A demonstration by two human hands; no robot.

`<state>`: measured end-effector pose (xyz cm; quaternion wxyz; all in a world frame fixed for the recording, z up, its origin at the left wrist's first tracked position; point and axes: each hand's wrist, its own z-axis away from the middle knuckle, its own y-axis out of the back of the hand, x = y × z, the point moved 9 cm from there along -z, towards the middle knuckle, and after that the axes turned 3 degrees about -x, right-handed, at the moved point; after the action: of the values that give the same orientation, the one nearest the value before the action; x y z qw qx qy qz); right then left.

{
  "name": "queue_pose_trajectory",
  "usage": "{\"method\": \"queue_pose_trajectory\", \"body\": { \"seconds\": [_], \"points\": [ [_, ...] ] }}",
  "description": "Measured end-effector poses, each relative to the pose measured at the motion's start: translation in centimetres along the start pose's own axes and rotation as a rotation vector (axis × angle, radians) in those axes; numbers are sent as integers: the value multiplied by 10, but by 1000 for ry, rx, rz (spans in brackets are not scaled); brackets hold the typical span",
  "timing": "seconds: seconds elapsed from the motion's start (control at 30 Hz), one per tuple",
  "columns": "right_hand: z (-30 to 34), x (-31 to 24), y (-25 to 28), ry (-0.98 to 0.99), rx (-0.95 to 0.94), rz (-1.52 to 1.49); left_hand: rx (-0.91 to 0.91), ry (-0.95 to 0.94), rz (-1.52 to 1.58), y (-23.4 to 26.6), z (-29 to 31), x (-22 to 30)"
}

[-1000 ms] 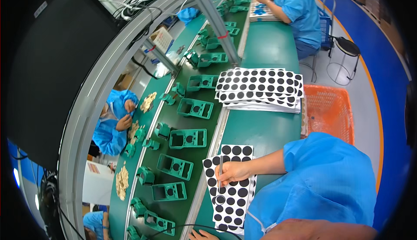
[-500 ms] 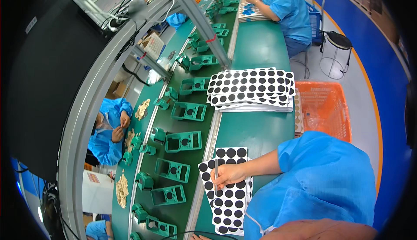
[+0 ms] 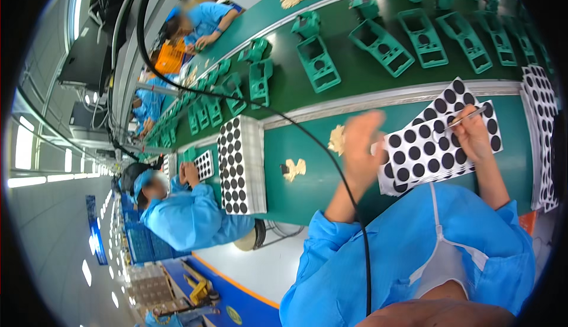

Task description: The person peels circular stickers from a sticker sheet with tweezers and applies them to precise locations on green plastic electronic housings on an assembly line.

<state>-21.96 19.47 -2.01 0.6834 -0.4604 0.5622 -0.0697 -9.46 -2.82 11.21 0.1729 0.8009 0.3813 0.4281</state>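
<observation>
My right hand [image 3: 473, 136] is closed around slim metal tweezers [image 3: 468, 116], held above white sheets [image 3: 421, 130] with rows of black round stickers. The sheets overlap at an angle on the green table, right in front of me. My left hand [image 3: 362, 149] is raised at the left edge of the sheets, smeared by motion, so its fingers cannot be made out. A small pile of beige pieces [image 3: 336, 140] lies just behind it, partly hidden. Further left on the table is another small beige heap [image 3: 293, 169].
Green plastic housings [image 3: 318, 63] line the dark belt beyond the metal rail. Tall stacks of dotted sheets stand at left [image 3: 255, 167] and right [image 3: 539, 137]. A black cable [image 3: 307, 131] crosses the view. Co-workers in blue sit at left [image 3: 195, 217] and across the line [image 3: 204, 22].
The view has swung to the left, showing more of the line and the co-worker there. My left hand has come into view beside the sheets. My right hand still holds the tweezers over them.
</observation>
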Motion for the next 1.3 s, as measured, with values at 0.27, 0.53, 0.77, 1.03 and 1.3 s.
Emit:
{"method": "queue_pose_trajectory", "body": {
  "seconds": [0.27, 0.53, 0.77, 1.03, 1.3],
  "points": [
    [1, -3, -6, 35, -89, 17, 10, -504, 1207, 16, -26, 180],
    [-1, 4, -2, 6, -81, 14, 416, -436, 1274, 17, -8, 173],
    [0, 4, 0, 19, -125, -9, 443, -371, 1234, 6, -9, 160],
    [2, 0, -3, 9, -121, 19, 481, -316, 1196, -2, 5, 157],
    [-3, 5, -4, 16, -125, -14, 499, -286, 1164, 12, -2, 143]
  ]
}}
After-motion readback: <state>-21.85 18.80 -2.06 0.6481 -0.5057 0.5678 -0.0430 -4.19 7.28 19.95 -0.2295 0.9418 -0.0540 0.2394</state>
